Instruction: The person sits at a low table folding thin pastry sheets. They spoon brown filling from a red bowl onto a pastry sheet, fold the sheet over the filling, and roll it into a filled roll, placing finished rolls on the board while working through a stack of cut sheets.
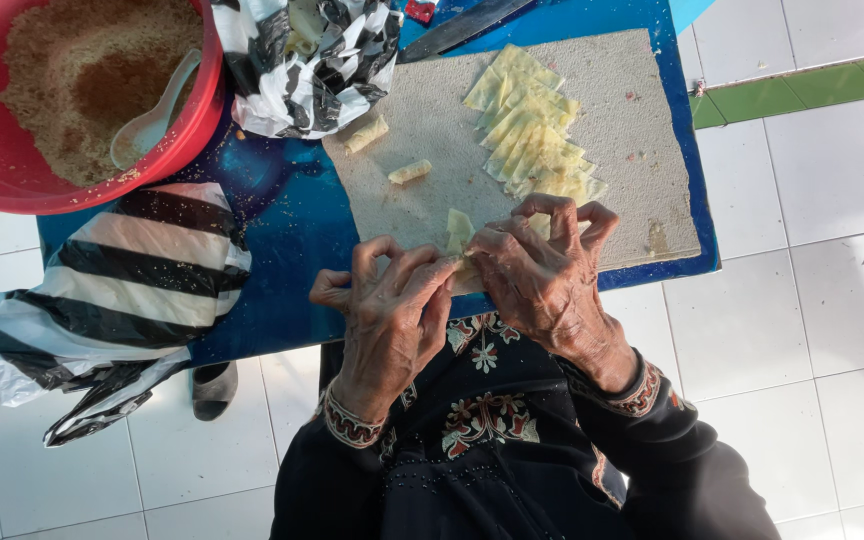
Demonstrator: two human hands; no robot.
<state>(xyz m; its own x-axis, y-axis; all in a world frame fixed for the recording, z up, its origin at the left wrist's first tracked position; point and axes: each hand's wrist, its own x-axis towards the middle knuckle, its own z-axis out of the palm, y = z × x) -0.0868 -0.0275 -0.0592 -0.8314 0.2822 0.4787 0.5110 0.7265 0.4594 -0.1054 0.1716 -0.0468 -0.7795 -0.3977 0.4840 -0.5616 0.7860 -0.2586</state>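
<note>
Where your left hand (392,300) and right hand (537,265) meet at the board's (642,120) near edge, both pinch one yellow pastry strip (459,232); stacked strips (537,130) beyond.

One head-worn camera gives the only view, looking almost straight down from above the person's chest. It sits fairly near: the dark embroidered sleeves (512,440) fill the frame toward 6 o'clock, and both forearms reach toward 12 o'clock. The blue table (282,220) crosses the upper half, cut off toward 12 o'clock, with its red bowl (202,110) clipped toward 10 o'clock. White floor tiles (812,330) run out toward 3 and 7 o'clock.
</note>
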